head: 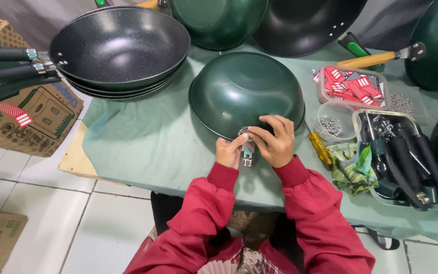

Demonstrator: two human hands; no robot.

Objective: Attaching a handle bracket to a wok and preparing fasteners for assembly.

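A dark green wok (244,91) lies upside down on the green-covered table (148,147), right in front of me. At its near rim a small metal handle bracket (248,147) sits between my hands. My left hand (227,151) pinches the bracket from the left. My right hand (276,140) closes over it from the right, fingers resting against the wok's edge. Both sleeves are red.
Stacked black woks with handles (120,48) at back left. More green and black pans along the back. A yellow-handled screwdriver (320,147), a tub of small nuts (333,124), a box of red tags (353,86) and a tray of black handles (399,152) at right. Cardboard boxes (31,116) at left.
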